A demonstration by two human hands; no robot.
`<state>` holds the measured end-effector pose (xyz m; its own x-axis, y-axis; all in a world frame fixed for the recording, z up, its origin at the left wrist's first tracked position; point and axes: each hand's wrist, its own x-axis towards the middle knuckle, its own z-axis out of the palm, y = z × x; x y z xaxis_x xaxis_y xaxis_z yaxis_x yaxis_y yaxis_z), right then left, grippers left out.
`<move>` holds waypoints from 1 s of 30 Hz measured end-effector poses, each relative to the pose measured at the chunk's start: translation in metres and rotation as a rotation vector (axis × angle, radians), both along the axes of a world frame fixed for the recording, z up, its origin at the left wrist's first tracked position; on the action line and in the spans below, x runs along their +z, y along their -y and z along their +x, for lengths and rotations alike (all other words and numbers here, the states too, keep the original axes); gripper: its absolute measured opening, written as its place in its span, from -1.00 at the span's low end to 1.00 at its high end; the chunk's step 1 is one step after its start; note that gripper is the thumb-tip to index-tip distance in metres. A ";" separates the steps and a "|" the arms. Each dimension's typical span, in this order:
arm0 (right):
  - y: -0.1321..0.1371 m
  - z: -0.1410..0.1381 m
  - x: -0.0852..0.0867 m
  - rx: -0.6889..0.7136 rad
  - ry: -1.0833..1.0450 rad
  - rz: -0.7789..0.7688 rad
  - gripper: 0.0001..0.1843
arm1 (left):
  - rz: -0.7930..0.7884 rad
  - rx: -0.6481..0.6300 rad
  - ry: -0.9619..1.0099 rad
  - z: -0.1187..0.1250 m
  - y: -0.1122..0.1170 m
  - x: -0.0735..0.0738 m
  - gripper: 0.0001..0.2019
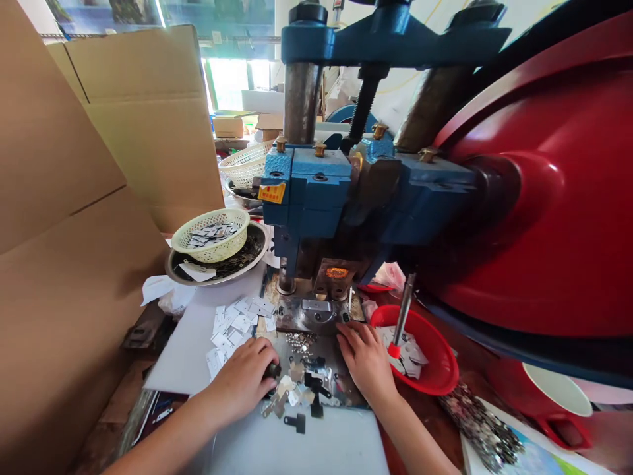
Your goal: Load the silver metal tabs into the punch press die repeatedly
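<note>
My left hand (250, 373) rests at the left of the press bed, its fingers curled round a small dark round object (271, 371), mostly hidden by them. Beside it lie flat tabbed metal pieces (297, 389) in silver and black, with a small heap of shiny round bits (301, 342) behind them. My right hand (364, 359) has its fingers stretched forward, the tips at the right front edge of the steel die block (297, 315). A flat silver plate (316, 305) lies on the die, under the raised ram of the blue press (321, 191).
White rectangular plates (237, 326) are piled at the left. A cream basket (212, 254) sits in a metal bowl (260, 260) behind. At the right are a red bowl (448, 369), a red mug (558, 396) and a large red flywheel (554, 218). Cardboard (148, 119) stands at the left.
</note>
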<state>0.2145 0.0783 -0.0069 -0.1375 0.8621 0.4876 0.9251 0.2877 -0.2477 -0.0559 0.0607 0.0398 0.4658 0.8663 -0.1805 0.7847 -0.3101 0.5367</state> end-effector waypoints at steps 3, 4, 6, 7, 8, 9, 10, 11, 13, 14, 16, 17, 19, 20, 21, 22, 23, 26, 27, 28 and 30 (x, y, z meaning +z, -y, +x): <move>-0.002 0.000 0.000 -0.001 -0.024 -0.002 -0.73 | -0.036 0.024 0.037 0.002 0.002 0.000 -0.80; -0.002 -0.001 0.000 0.008 -0.012 -0.009 -0.74 | -0.057 0.035 0.047 0.002 0.003 0.000 -0.80; -0.003 -0.002 0.000 0.027 0.020 -0.017 -0.77 | -0.096 0.054 0.048 0.004 0.005 -0.002 -0.81; -0.004 -0.003 0.000 0.032 0.033 -0.018 -0.78 | -0.109 0.056 0.045 0.004 0.006 -0.002 -0.81; -0.004 -0.004 0.000 0.035 0.041 -0.018 -0.78 | -0.114 0.054 0.047 0.005 0.006 -0.003 -0.79; -0.005 -0.005 0.000 0.035 0.045 -0.018 -0.78 | -0.108 0.047 0.059 0.006 0.007 -0.004 -0.76; -0.006 -0.006 0.001 0.038 0.047 -0.020 -0.77 | -0.094 0.041 0.080 0.006 0.007 -0.004 -0.72; -0.006 -0.007 0.001 0.040 0.048 -0.020 -0.77 | -0.078 0.035 0.107 0.007 0.007 -0.004 -0.67; -0.007 -0.008 0.001 0.040 0.049 -0.018 -0.77 | -0.049 0.027 0.166 0.009 0.005 -0.003 -0.61; -0.007 -0.008 0.001 0.038 0.049 -0.017 -0.78 | -0.038 0.032 0.193 0.009 0.004 -0.001 -0.61; -0.007 -0.008 0.001 0.035 0.040 -0.020 -0.79 | -0.032 0.074 0.254 0.012 0.002 0.002 -0.69; -0.008 -0.008 0.001 0.032 0.022 -0.020 -0.79 | -0.038 0.108 0.291 0.013 0.000 0.004 -0.74; -0.012 -0.009 0.003 0.030 -0.051 -0.006 -0.78 | -0.060 0.187 0.372 0.017 -0.004 0.006 -0.83; -0.015 -0.010 0.005 0.027 -0.103 0.012 -0.78 | -0.072 0.226 0.413 0.019 -0.007 0.007 -0.86; -0.019 -0.012 0.008 0.023 -0.156 0.033 -0.78 | -0.079 0.265 0.452 0.022 -0.010 0.007 -0.89; -0.024 -0.015 0.011 0.017 -0.197 0.056 -0.78 | -0.082 0.307 0.491 0.025 -0.014 0.007 -0.90; -0.030 -0.019 0.014 0.010 -0.220 0.073 -0.78 | -0.085 0.352 0.528 0.027 -0.019 0.007 -0.90; -0.047 -0.032 0.022 -0.027 -0.181 0.087 -0.77 | -0.105 0.463 0.616 0.036 -0.034 0.005 -0.83; -0.051 -0.037 0.024 -0.035 -0.154 0.082 -0.76 | -0.109 0.483 0.637 0.038 -0.039 0.004 -0.81; -0.054 -0.040 0.025 -0.036 -0.131 0.073 -0.75 | -0.106 0.493 0.651 0.040 -0.043 0.003 -0.81; -0.055 -0.044 0.027 -0.019 -0.109 0.053 -0.74 | -0.082 0.491 0.669 0.044 -0.050 0.003 -0.83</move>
<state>0.1704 0.1330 0.0197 -0.0647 0.8368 0.5437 0.8990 0.2854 -0.3323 -0.0118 0.1104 0.0425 0.0697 0.9950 -0.0718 0.3283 0.0451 0.9435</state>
